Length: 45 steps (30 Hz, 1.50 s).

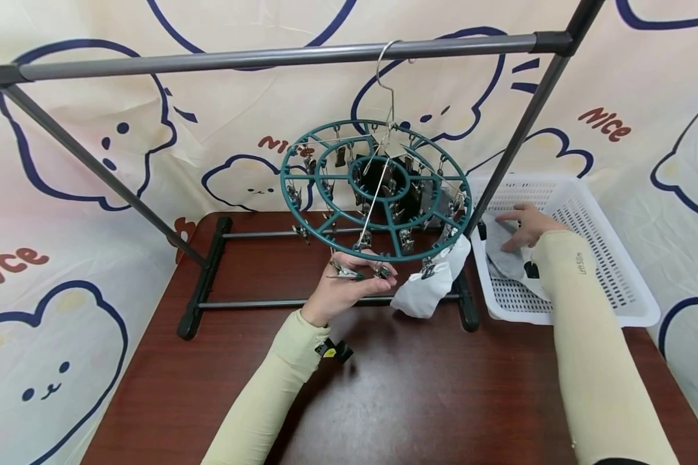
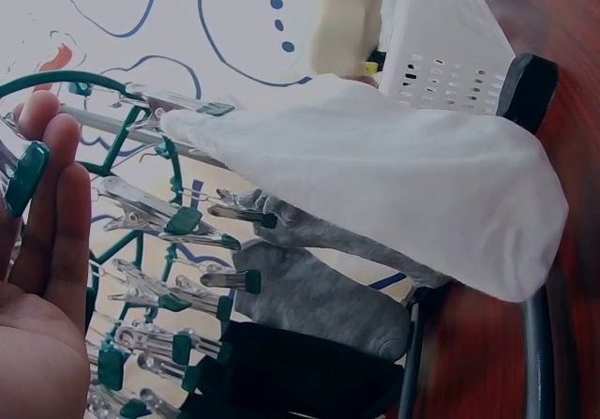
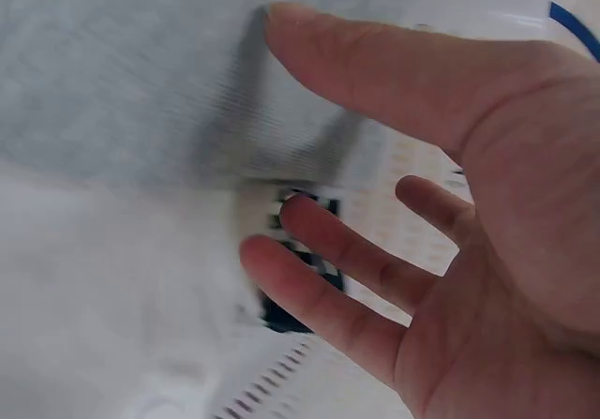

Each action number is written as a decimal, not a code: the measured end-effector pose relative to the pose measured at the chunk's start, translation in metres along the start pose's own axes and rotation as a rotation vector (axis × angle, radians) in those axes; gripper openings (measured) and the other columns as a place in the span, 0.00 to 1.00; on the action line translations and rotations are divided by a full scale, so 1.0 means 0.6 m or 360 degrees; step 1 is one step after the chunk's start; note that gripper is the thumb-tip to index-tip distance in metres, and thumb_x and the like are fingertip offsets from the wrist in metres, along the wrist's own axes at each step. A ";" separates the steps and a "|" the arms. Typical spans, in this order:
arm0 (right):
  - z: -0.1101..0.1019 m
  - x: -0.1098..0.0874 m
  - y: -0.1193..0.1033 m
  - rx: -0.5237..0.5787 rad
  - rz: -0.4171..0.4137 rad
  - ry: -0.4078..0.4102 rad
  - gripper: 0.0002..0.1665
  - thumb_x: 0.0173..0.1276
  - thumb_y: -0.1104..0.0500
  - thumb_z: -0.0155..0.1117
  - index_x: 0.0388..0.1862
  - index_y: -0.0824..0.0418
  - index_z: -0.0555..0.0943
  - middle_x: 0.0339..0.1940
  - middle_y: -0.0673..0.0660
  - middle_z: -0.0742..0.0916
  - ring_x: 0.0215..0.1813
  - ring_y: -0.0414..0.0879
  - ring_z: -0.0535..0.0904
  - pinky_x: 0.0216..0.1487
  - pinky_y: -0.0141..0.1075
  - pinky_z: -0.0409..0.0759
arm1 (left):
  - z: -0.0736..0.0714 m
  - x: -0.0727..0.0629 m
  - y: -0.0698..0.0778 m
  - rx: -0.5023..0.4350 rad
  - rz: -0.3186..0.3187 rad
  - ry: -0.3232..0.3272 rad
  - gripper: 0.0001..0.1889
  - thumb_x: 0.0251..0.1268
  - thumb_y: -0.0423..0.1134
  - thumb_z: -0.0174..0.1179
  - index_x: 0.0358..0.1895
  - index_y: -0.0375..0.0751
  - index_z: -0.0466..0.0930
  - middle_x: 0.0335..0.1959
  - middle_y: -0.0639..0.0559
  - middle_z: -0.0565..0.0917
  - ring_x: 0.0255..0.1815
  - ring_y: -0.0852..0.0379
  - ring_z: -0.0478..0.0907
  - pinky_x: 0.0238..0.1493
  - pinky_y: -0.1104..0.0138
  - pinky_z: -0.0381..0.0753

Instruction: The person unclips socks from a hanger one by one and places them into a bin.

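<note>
My left hand point(image 1: 355, 284) is under the front rim of a round green clip hanger point(image 1: 395, 257), palm up, with extended fingers around a metal clip point(image 2: 26, 177) with green tips. Its thumb is outside the left wrist view. Just right of it, a white sock point(image 1: 427, 287) hangs from the rim by a clip. Over in a white basket point(image 1: 628, 284), my right hand point(image 1: 529, 227) reaches down with fingers spread over a grey sock point(image 1: 503, 255). In the right wrist view the thumb lies against the grey fabric point(image 3: 122, 72), the other fingers near a black-and-white checkered patch point(image 3: 305, 260).
The hanger's hook point(image 1: 386, 77) hangs on a grey metal bar point(image 1: 267, 58) of a standing rack. Grey socks point(image 2: 319, 297) and a black cloth point(image 2: 300, 367) hang behind the white sock. The rack's black feet point(image 1: 192, 321) stand on a dark red-brown table point(image 1: 430, 400).
</note>
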State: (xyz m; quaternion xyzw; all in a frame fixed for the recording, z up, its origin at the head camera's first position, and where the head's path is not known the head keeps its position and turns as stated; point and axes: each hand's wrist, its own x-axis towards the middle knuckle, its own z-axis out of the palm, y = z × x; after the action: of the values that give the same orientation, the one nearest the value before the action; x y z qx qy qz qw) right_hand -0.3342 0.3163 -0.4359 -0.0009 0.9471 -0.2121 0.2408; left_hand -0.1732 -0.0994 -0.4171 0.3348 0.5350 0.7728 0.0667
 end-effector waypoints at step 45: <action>0.203 -0.195 -0.196 0.0472 -0.1185 -0.0243 0.46 0.70 0.52 0.74 0.81 0.60 0.64 0.80 0.59 0.70 0.77 0.56 0.70 0.73 0.53 0.73 | -0.060 -0.036 0.037 0.0197 0.0011 0.0409 0.17 0.56 0.57 0.76 0.42 0.53 0.90 0.34 0.57 0.92 0.40 0.62 0.90 0.43 0.70 0.84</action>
State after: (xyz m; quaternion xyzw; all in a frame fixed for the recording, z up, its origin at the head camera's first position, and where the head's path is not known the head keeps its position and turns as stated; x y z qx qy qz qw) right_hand -0.1872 0.1724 -0.4322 -0.3249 0.8206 -0.4183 0.2147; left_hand -0.1722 -0.1467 -0.4145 0.2383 0.5846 0.7751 -0.0258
